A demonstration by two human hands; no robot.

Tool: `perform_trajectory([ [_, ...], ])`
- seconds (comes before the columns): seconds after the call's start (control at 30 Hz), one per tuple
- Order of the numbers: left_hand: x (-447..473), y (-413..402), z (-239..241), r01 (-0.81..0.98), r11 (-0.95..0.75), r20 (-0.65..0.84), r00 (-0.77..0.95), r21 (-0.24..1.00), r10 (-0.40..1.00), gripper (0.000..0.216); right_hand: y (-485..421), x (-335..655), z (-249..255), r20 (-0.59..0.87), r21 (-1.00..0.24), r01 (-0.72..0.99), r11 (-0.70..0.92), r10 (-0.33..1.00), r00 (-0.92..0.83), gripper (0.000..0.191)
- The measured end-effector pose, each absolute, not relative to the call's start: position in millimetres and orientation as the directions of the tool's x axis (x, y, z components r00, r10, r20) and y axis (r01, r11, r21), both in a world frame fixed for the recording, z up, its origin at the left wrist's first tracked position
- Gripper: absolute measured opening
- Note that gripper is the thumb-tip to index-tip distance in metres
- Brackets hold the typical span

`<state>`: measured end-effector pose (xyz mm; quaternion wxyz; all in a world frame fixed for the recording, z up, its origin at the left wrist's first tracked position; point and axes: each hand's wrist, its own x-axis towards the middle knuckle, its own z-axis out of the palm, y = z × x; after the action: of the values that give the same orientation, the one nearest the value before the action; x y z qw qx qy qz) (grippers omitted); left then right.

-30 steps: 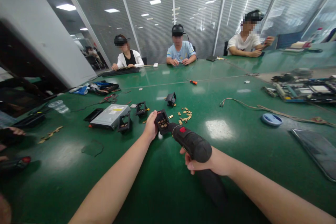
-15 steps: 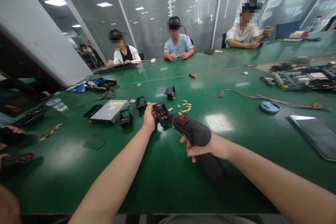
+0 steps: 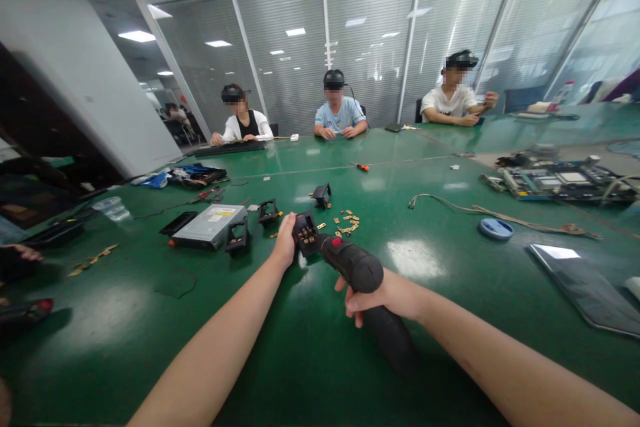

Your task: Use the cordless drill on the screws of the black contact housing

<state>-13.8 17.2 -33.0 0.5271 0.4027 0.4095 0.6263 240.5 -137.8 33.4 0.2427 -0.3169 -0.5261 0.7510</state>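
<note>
Your left hand (image 3: 286,245) clamps its fingers on the black socket housing (image 3: 304,234), bracing it upright on the table (image 3: 150,307). Your right hand (image 3: 387,297), just behind the housing, wraps the electric screwdriver (image 3: 357,270), tip aimed into it.

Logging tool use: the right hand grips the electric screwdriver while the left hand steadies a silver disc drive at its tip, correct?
Not quite. In the head view the left hand steadies a small black bracket, not the silver drive; the right hand grips the electric screwdriver.
</note>
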Motion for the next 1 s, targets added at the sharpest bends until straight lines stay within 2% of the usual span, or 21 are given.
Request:
perform_trajectory([
  [0.17, -13.3, 18.0, -33.4, -0.331, -0.130, 0.088, -0.141, 0.934, 0.986, 0.070, -137.3, 241.5, 28.9, -0.222, -0.937, -0.051, -0.347, 0.701, -0.678, 0.059],
  [0.37, -14.2, 17.0, -33.4, -0.322, -0.145, 0.109, -0.128, 0.935, 0.986, 0.062, -138.5, 240.9, 31.4, -0.223, -0.939, -0.052, -0.340, 0.718, -0.659, 0.051],
  [0.6, -9.9, 13.7, -28.2, -0.304, -0.093, 0.070, -0.084, 0.948, 0.994, 0.053, -139.8, 237.1, 27.8, -0.144, -0.969, -0.088, -0.230, 0.820, -0.553, 0.035],
  [1.0, -9.2, 13.0, -28.6, -0.305, -0.076, 0.057, -0.068, 0.949, 0.996, 0.054, -142.2, 237.6, 31.6, -0.177, -0.955, -0.100, -0.280, 0.805, -0.566, 0.032],
])
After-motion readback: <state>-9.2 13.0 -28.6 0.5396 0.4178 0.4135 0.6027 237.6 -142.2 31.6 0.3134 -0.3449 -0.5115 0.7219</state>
